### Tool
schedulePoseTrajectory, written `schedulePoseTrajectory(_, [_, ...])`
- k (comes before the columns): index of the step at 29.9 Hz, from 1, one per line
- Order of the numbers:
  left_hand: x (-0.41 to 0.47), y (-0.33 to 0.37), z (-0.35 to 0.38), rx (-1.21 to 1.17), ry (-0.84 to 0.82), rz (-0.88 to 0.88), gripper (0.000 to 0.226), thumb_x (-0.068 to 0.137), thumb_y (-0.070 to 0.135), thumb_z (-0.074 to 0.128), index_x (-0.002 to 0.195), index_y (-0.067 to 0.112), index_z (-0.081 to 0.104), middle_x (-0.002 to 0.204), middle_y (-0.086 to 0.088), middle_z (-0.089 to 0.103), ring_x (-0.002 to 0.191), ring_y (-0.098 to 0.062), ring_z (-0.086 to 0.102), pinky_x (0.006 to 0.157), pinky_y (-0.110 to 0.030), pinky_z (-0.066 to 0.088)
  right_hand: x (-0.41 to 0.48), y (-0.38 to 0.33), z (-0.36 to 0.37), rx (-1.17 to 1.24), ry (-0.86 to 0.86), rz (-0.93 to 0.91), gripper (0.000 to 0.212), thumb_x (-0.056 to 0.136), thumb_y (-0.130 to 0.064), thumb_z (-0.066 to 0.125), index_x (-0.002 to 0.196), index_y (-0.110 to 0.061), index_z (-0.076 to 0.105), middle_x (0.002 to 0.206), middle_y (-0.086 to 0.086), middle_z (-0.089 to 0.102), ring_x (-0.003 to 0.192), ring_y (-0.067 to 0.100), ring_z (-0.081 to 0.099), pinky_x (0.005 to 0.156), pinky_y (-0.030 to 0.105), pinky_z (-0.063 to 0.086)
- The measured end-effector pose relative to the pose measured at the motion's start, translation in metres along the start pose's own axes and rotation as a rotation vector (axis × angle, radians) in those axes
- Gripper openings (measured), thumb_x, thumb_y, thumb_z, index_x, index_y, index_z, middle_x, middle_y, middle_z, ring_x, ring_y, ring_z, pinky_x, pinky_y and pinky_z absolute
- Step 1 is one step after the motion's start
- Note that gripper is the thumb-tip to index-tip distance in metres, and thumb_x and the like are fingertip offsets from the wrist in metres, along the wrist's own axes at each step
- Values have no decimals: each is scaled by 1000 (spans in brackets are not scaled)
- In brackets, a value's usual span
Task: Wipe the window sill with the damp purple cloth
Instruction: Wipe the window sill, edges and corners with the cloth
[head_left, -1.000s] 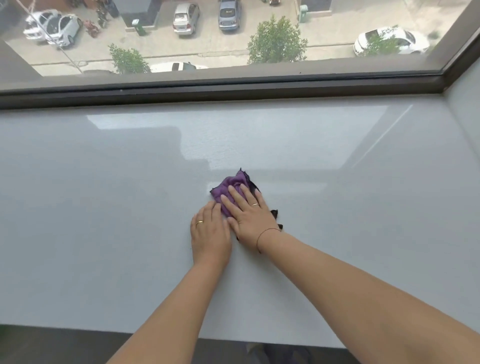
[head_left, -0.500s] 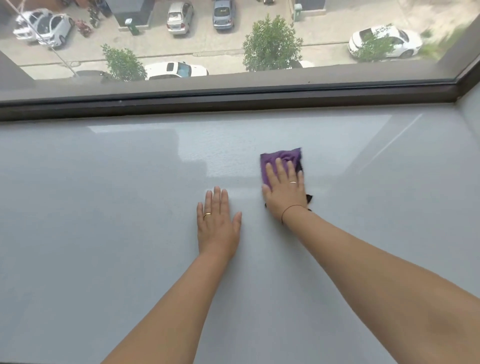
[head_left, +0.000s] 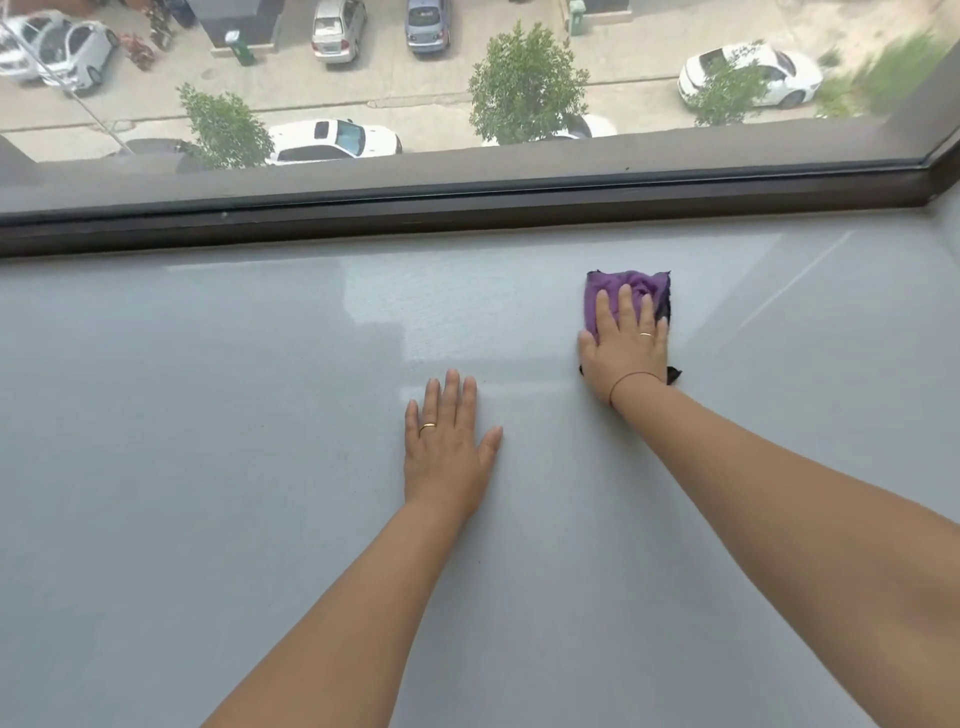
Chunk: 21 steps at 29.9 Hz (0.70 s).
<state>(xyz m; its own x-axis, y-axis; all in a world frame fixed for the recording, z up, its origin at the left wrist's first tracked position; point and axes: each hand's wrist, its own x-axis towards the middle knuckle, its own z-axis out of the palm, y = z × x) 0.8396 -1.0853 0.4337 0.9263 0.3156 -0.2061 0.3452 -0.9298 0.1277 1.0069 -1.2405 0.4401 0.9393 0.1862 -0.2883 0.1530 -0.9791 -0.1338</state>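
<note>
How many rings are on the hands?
2. One gold ring is on the left hand, flat on the sill. One ring is on the right hand, pressing the purple cloth. Undersides are hidden.

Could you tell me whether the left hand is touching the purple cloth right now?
Apart. The head view shows the left hand flat on the sill, with a bare strip of sill between it and the cloth under the right hand.
</note>
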Motion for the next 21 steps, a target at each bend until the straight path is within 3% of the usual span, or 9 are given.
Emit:
schedulePoseTrajectory(5, [3,8,-2,-45,65,-29,63,97,52,25,151,21,13,160,1,7,147,-20,2,118,-39,-3,-21,-67,18,-49,-93,-496,55,99,-48,19,150,-35,2,160,-5,-11,146,19,-14,117,41,-12])
schedulePoseTrajectory(7, [6,10,-7,-31,105,-29,61,96,51,29,148,19,23,156,-2,21,144,-22,15,118,-40,2,-13,-62,15,-82,-109,-582,54,99,-48,18,150,-36,2,160,-7,-9,147,16,-12,117,39,-11])
schedulePoseTrajectory(9, [13,10,-12,-37,129,-25,59,96,49,31,146,18,28,150,-4,31,139,-24,24,118,-41,5,5,-40,6,-79,-67,-511,54,100,-46,17,150,-35,1,160,-7,-8,147,15,-10,118,38,-8])
schedulePoseTrajectory(11, [21,9,-17,-58,134,-16,59,97,48,31,146,17,26,147,-5,33,138,-24,26,118,-40,5,27,-7,-7,-46,-12,-309,55,100,-43,17,151,-31,1,160,-4,-9,147,17,-9,118,38,-7])
schedulePoseTrajectory(13, [30,6,-19,-71,121,-4,60,97,49,27,148,18,19,151,-5,26,141,-23,18,118,-39,1,43,18,-17,-27,2,-111,56,100,-42,18,151,-28,1,160,-1,-9,147,19,-9,119,40,-5])
schedulePoseTrajectory(16, [45,4,-19,-52,76,38,65,97,51,22,151,21,1,160,-1,-1,147,-19,-5,117,-39,-8,49,6,-17,15,15,70,59,99,-43,20,152,-26,1,160,2,-10,147,24,-10,119,43,-6])
schedulePoseTrajectory(18, [54,7,-19,-38,42,66,68,97,53,20,150,23,-8,159,2,-13,146,-18,-14,116,-41,-11,45,-28,-10,16,19,3,60,99,-45,22,152,-27,1,160,2,-11,147,26,-12,117,44,-8])
schedulePoseTrajectory(21, [60,12,-16,-50,-1,71,70,96,55,22,150,24,-9,159,2,-14,146,-20,-16,116,-44,-11,40,-81,1,-13,-42,-324,56,99,-45,21,151,-31,2,160,0,-11,146,23,-14,116,43,-11])
